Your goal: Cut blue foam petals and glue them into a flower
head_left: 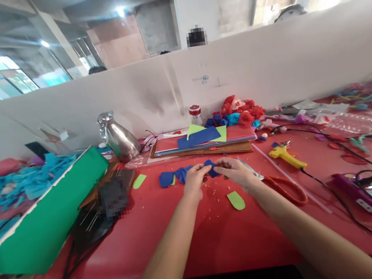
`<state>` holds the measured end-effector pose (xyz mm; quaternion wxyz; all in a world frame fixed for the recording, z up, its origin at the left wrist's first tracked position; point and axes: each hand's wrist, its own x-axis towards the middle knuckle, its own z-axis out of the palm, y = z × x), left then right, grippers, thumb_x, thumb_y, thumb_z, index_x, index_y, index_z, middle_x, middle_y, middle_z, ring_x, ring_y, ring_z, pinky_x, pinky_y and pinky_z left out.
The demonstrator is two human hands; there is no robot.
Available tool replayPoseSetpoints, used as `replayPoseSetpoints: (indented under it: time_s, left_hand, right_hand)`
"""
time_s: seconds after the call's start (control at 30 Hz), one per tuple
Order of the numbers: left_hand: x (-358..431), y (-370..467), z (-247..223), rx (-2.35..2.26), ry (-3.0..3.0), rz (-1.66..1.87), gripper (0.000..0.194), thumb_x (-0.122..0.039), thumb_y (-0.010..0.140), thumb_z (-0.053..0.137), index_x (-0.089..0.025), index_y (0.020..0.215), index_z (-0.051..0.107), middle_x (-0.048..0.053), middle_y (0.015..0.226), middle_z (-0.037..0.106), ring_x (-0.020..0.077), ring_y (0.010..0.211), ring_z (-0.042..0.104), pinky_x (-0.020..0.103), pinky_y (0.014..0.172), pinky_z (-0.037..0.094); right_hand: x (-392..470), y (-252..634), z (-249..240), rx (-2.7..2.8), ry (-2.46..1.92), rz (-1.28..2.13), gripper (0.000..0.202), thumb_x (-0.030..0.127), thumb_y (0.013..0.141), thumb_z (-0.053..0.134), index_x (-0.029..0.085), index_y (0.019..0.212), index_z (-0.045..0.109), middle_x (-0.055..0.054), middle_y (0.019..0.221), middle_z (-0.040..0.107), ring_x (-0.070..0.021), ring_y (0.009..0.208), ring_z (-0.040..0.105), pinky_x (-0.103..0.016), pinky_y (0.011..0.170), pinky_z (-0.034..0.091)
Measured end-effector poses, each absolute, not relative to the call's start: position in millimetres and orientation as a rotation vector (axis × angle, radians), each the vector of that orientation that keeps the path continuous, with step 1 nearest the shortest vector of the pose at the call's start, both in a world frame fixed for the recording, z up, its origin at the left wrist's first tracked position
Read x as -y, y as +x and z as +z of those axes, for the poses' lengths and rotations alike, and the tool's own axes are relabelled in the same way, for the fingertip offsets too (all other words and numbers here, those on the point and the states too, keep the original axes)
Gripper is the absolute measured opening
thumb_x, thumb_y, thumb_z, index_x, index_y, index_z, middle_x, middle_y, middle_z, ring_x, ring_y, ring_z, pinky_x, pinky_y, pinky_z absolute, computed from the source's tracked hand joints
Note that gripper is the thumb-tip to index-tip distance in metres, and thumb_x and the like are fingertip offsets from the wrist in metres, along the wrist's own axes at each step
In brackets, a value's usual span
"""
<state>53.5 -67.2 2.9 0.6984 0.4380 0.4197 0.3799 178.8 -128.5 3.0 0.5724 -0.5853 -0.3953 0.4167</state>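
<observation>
Between my two hands, above the red table, is a small piece of dark blue paper. My left hand pinches its left side with thumb and fingers. On the other side my right hand grips its right edge. More cut blue paper pieces lie just left of my left hand, with a bit of green showing among them. A light green petal-shaped piece rests below my right hand, and a second green piece lies farther left. Scissors with orange-red handles lie beside my right wrist, partly covered by it.
Behind my hands sits a stack of coloured sheets. A steel jug, a red-lidded jar and paper flowers stand by the white partition. A yellow glue gun and corded purple box are right; a green board leans left.
</observation>
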Motion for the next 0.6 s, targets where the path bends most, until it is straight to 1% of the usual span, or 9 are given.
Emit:
replayPoseSetpoints:
  time_s: [0.07, 0.2, 0.4, 0.5, 0.6]
  left_hand:
    - [65, 56, -4, -0.864, 0.949, 0.834, 0.025, -0.028, 0.049, 0.081, -0.016, 0.06, 0.062, -0.003, 0.057, 0.057, 0.0074, 0.053, 0.047, 0.022, 0.055, 0.033]
    - [69, 56, -20, -0.784, 0.914, 0.822, 0.031, -0.035, 0.048, 0.082, -0.015, 0.06, 0.063, -0.003, 0.054, 0.055, 0.0069, 0.051, 0.045, 0.022, 0.054, 0.032]
    - [72, 52, -24, -0.789, 0.869, 0.819, 0.03, -0.035, 0.049, 0.083, -0.015, 0.062, 0.064, -0.002, 0.057, 0.058, 0.0074, 0.053, 0.048, 0.022, 0.055, 0.034]
    - [70, 52, -24, -0.807, 0.895, 0.819, 0.03, -0.035, 0.05, 0.083, -0.014, 0.063, 0.067, -0.001, 0.058, 0.06, 0.0076, 0.054, 0.049, 0.022, 0.057, 0.035]
    - [69, 52, -26, -0.809, 0.889, 0.816, 0.03, -0.035, 0.049, 0.084, -0.014, 0.064, 0.067, -0.001, 0.06, 0.061, 0.0074, 0.056, 0.05, 0.022, 0.06, 0.037]
  right_hand:
    - [124, 182, -4, 0.973, -1.365, 0.916, 0.018, 0.034, 0.063, 0.07, 0.018, 0.071, 0.066, 0.001, 0.062, 0.064, -0.012, 0.057, 0.055, -0.024, 0.054, 0.041]
    - [127, 184, -20, 0.893, -1.325, 0.943, 0.021, 0.036, 0.062, 0.07, 0.018, 0.073, 0.067, 0.0, 0.066, 0.065, -0.0119, 0.058, 0.054, -0.025, 0.056, 0.041]
    - [130, 184, -29, 0.83, -1.287, 1.036, 0.021, 0.035, 0.062, 0.07, 0.019, 0.075, 0.068, 0.001, 0.065, 0.064, -0.0116, 0.057, 0.053, -0.026, 0.057, 0.041]
    - [129, 184, -31, 0.81, -1.282, 1.022, 0.023, 0.034, 0.061, 0.071, 0.018, 0.077, 0.067, 0.001, 0.066, 0.065, -0.0116, 0.058, 0.054, -0.026, 0.058, 0.041]
    - [130, 183, -32, 0.818, -1.277, 0.983, 0.025, 0.033, 0.064, 0.07, 0.018, 0.083, 0.064, 0.002, 0.062, 0.063, -0.0113, 0.057, 0.053, -0.024, 0.056, 0.039]
